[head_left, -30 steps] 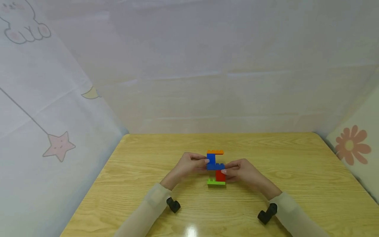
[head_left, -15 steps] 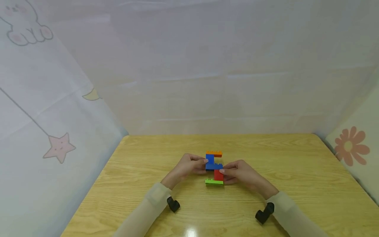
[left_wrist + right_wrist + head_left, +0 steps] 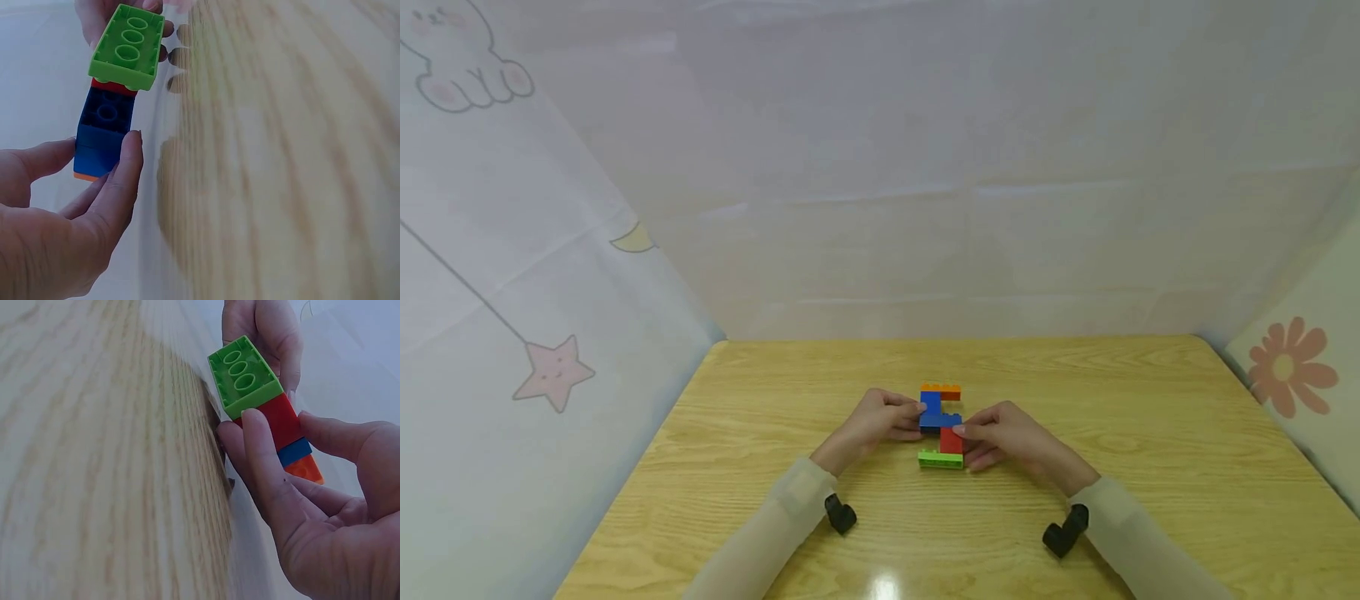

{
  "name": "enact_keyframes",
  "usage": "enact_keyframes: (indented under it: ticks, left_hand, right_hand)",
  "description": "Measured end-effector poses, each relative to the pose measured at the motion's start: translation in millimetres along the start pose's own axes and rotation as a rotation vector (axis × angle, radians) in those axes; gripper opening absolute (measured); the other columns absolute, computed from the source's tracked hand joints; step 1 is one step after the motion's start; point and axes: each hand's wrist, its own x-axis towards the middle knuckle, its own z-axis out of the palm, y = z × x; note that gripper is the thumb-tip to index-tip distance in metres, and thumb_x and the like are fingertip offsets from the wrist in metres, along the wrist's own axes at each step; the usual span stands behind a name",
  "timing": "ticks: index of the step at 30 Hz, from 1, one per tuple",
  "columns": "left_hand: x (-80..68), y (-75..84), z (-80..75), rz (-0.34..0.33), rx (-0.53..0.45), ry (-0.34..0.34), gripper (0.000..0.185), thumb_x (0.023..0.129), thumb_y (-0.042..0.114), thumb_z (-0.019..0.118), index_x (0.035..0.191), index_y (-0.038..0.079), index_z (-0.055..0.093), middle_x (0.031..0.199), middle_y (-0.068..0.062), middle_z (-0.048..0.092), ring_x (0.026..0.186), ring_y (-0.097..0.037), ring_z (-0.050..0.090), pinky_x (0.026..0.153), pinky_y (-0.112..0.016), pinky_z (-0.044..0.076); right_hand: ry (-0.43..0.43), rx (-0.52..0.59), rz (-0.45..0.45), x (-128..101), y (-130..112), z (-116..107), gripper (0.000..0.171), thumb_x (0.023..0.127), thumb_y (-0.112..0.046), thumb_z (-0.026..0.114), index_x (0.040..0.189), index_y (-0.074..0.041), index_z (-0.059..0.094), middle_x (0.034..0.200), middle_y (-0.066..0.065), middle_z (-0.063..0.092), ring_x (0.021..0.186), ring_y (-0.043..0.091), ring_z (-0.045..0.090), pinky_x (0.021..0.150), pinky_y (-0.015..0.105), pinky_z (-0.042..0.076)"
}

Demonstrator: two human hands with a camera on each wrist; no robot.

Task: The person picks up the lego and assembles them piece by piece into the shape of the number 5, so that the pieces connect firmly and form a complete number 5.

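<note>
Both hands hold a small build of toy bricks above the wooden table. From top to bottom in the head view it has an orange brick (image 3: 940, 389), a blue block (image 3: 930, 402), a longer blue brick (image 3: 938, 422), a red block (image 3: 951, 440) and a green brick (image 3: 940, 460). My left hand (image 3: 880, 418) pinches the blue part from the left. On the right, my right hand (image 3: 1011, 435) grips the red block, its thumb near the blue-red joint. The hollow underside of the green brick (image 3: 125, 47) shows in both wrist views.
The light wooden table (image 3: 760, 375) spreads around the hands. Pale printed cloth (image 3: 880, 208) walls it at the back and sides. Black wrist cameras (image 3: 840, 515) are strapped over the sleeves (image 3: 775, 525).
The brick build has shifted slightly left in the head view and its tilt has changed a little. My right hand moved left with it; both hands keep their hold.
</note>
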Motion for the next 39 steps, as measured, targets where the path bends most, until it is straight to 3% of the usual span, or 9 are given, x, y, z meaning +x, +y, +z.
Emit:
enact_keyframes:
  ticks: [12, 19, 27, 35, 39]
  left_hand:
    - [1.0, 1.9, 1.4, -0.026, 0.042, -0.024, 0.034, 0.103, 0.017, 0.069, 0.126, -0.008, 0.071, 0.118, -0.023, 0.075, 0.1, -0.025, 0.078, 0.091, -0.04, 0.064]
    - [-0.4, 2.6, 4.1, -0.015, 0.192, -0.008, 0.027, 0.101, 0.017, 0.072, 0.118, -0.003, 0.079, 0.112, -0.017, 0.079, 0.09, -0.017, 0.08, 0.087, -0.032, 0.065]
    - [-3.9, 5.9, 9.5, 0.009, 0.272, 0.01, 0.026, 0.099, 0.021, 0.075, 0.114, 0.0, 0.081, 0.109, -0.015, 0.08, 0.091, -0.023, 0.08, 0.085, -0.035, 0.065]
    - [-3.5, 6.7, 9.3, -0.013, 0.301, 0.019, 0.028, 0.098, 0.022, 0.077, 0.116, 0.0, 0.08, 0.116, -0.016, 0.079, 0.094, -0.023, 0.08, 0.085, -0.034, 0.066]
    - [-4.9, 7.2, 6.3, 0.001, 0.306, 0.013, 0.029, 0.098, 0.021, 0.076, 0.117, -0.001, 0.08, 0.117, -0.017, 0.079, 0.095, -0.023, 0.08, 0.084, -0.035, 0.066]
  right_hand:
    - [0.033, -0.053, -0.007, -4.5, -3.9, -2.9, 0.039, 0.104, -0.029, 0.069, 0.124, 0.005, 0.072, 0.102, 0.015, 0.079, 0.077, 0.022, 0.077, 0.07, 0.036, 0.066]
    - [0.06, -0.097, -0.012, -7.1, -7.3, -1.4, 0.036, 0.103, -0.028, 0.069, 0.116, 0.005, 0.076, 0.094, 0.012, 0.079, 0.075, 0.019, 0.076, 0.071, 0.034, 0.066]
    - [0.091, -0.179, -0.02, -7.7, -6.9, 1.1, 0.03, 0.103, -0.025, 0.07, 0.105, 0.003, 0.08, 0.085, 0.011, 0.078, 0.071, 0.017, 0.076, 0.071, 0.033, 0.066]
    - [0.076, -0.196, -0.05, -9.8, -4.9, 1.2, 0.028, 0.103, -0.022, 0.069, 0.106, 0.003, 0.08, 0.083, 0.012, 0.078, 0.07, 0.018, 0.076, 0.07, 0.033, 0.066]
    - [0.111, -0.206, -0.041, -11.2, -6.7, 0.9, 0.026, 0.104, -0.021, 0.068, 0.109, 0.002, 0.079, 0.089, 0.011, 0.077, 0.074, 0.018, 0.074, 0.072, 0.033, 0.066]
